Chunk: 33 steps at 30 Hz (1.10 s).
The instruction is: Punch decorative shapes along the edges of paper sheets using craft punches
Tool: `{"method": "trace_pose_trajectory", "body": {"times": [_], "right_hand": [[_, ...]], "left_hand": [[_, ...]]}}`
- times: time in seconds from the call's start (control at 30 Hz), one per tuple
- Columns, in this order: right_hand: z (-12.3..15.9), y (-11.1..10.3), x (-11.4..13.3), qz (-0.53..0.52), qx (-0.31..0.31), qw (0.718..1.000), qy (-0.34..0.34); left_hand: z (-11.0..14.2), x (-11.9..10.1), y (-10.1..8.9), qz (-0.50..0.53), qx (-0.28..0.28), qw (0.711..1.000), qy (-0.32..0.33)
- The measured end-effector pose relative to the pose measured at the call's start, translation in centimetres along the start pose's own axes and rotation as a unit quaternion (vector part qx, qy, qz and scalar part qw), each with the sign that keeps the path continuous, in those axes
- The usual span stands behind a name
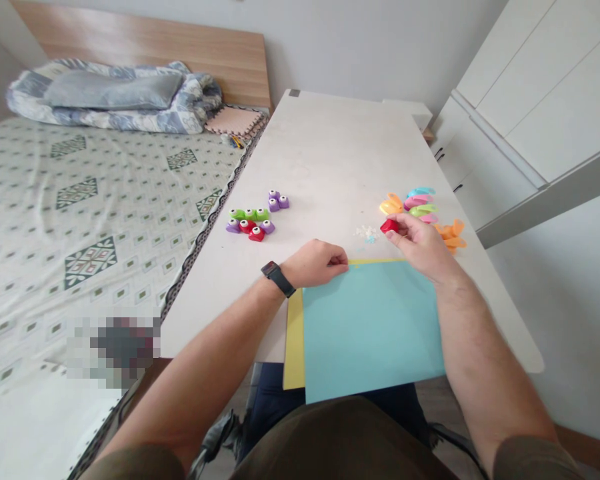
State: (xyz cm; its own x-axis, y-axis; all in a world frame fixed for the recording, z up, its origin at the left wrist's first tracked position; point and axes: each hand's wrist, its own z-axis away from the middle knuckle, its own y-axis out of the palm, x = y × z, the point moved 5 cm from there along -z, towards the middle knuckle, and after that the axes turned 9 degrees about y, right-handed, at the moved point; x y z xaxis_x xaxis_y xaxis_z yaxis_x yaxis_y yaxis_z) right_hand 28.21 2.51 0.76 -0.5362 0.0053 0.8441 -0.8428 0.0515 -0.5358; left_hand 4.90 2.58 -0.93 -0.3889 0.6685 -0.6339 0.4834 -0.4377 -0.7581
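Between my right hand's [423, 247] thumb and fingers is a red craft punch [389, 227], tilted just above the table. Curled fingers of my left hand [317, 262] grip the upper edge of a light blue paper sheet [373, 333]. Beneath it lies a yellow paper sheet [294, 340], showing at the left and along the top; both overhang the table's near edge. Small white and blue paper bits [365, 232] are scattered left of the red punch. Farther left sit several other punches: green punches [250, 215], purple punches [279, 201] and a red punch [257, 234].
Colourful plastic pieces [420, 200] and orange ones [451, 235] lie beside and beyond my right hand on the white table [340, 147]. A bed [130, 200] adjoins the table's left side. White cabinets [545, 87] stand at the right.
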Motion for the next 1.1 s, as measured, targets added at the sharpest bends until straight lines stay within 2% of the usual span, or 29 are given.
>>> {"method": "trace_pose_trajectory", "body": {"times": [0.1,0.27,0.4,0.5,0.6,0.73,0.87,1.0,1.1], "right_hand": [[0.3,-1.5,0.3,0.124,-0.021,0.992,-0.009],[0.9,-2.8,0.0,0.337,0.003,0.941,-0.022],[0.8,-3.0,-1.6,0.403,0.011,0.915,0.024],[0.4,-2.8,-2.3,0.441,0.005,0.898,0.011],[0.1,-2.7,-2.4,0.459,-0.018,0.888,-0.022],[0.4,-2.9,-2.2,0.461,-0.07,0.885,-0.016],[1.1,-2.6,-0.5,0.435,-0.112,0.893,-0.029],[0.6,-0.1,2.9,0.373,-0.088,0.921,-0.074],[-0.4,3.3,6.6,0.326,-0.04,0.937,-0.12]], "left_hand": [[0.0,0.1,0.0,0.003,0.002,1.0,0.004],[0.1,0.0,0.0,0.003,0.006,1.0,0.006],[0.1,0.0,0.0,0.003,0.004,1.0,0.009],[0.1,0.0,0.0,0.001,0.004,1.0,0.008],[0.1,0.0,0.0,0.003,0.004,1.0,0.009],[0.2,0.0,0.0,0.006,0.0,1.0,0.009],[0.2,0.0,0.0,0.011,-0.001,1.0,0.009],[0.2,-0.2,-0.2,0.004,-0.002,1.0,0.015],[0.3,-0.2,-0.2,0.001,0.001,1.0,0.014]]}}
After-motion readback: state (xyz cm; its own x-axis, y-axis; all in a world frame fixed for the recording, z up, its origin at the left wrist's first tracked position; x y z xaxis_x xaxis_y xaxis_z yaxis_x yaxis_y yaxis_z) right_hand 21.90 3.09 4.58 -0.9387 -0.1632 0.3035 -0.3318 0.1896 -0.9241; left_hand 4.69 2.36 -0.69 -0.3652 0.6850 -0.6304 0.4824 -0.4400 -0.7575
